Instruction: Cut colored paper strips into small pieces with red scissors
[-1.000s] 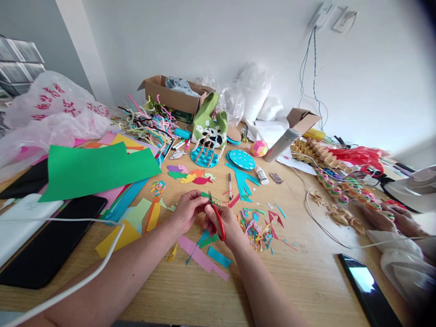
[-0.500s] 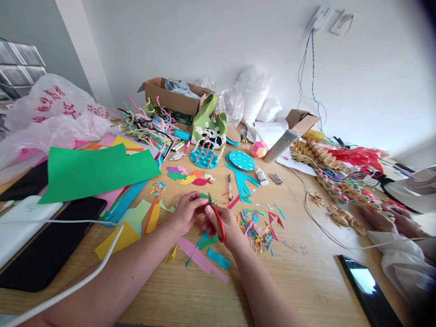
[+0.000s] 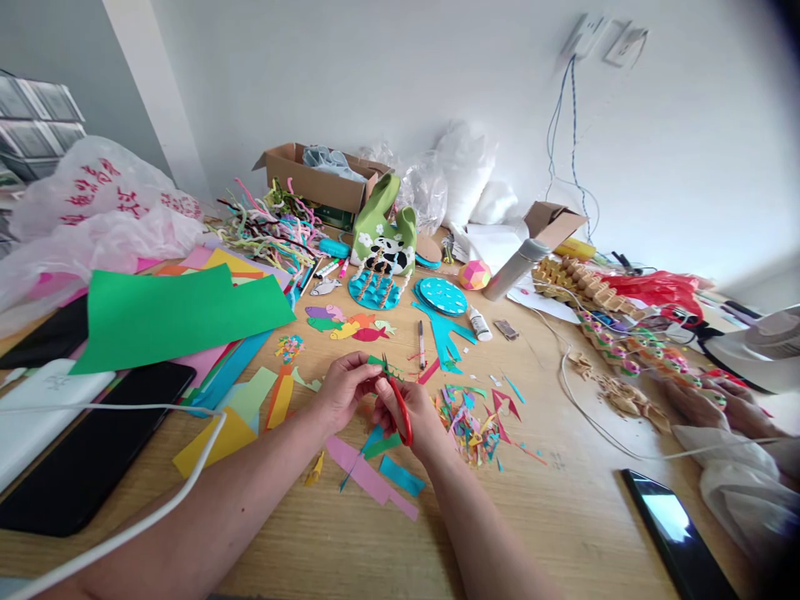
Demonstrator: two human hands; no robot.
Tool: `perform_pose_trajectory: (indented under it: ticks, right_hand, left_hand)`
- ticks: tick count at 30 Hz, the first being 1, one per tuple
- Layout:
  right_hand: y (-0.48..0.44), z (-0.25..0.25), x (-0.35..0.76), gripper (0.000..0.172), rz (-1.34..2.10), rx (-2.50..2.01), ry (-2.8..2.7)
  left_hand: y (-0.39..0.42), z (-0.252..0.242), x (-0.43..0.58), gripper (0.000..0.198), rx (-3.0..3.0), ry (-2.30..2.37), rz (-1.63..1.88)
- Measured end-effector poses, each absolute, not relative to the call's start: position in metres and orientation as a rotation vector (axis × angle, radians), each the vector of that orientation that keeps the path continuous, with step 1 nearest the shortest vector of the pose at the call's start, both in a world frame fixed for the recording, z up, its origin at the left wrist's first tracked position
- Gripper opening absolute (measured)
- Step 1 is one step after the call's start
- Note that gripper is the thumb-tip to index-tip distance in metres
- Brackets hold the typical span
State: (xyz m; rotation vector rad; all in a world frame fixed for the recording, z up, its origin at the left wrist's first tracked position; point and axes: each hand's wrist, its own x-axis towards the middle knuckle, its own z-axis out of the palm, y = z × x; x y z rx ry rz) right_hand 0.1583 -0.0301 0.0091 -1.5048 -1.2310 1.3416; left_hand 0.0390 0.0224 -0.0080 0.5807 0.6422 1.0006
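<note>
Near the middle of the table, my right hand [image 3: 409, 414] grips the red-handled scissors [image 3: 403, 413], their blades pointing up and away. My left hand [image 3: 346, 385] pinches a small piece of green paper [image 3: 376, 361] beside the blades. Strips of pink paper [image 3: 359, 472] and blue paper [image 3: 402, 476] lie below the hands. To the right is a pile of coloured paper scraps [image 3: 472, 423]. Beyond the hands lie several paper fish [image 3: 372, 332] in different colours, and a pen [image 3: 421, 344].
Green sheets [image 3: 181, 317] top a paper stack at left, beside a black phone-like slab [image 3: 93, 450]. A grey bottle [image 3: 516, 269], a glue bottle [image 3: 480, 323] and blue discs [image 3: 442, 295] stand or lie farther back. Another person's hands [image 3: 718, 404] are at right, near a phone [image 3: 675, 533].
Both hands keep nearly the same place, with the scissors and green paper still held. The other person's hands at right have shifted slightly.
</note>
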Motion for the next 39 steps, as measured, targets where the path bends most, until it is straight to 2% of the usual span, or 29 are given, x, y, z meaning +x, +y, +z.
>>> perform_pose_trajectory:
  ticks: [18,39]
  right_hand:
    - [-0.0287,0.0047,0.1641,0.054,1.355,-1.514,-1.284]
    - [-0.0294,0.0085,0.1646,0.055,1.365,-1.524,-1.298]
  left_hand:
    - [0.0275,-0.0127,0.0356,0.015,0.711,0.655,0.963]
    - [0.0269,-0.0105,0.0351,0.014,0.711,0.644,0.938]
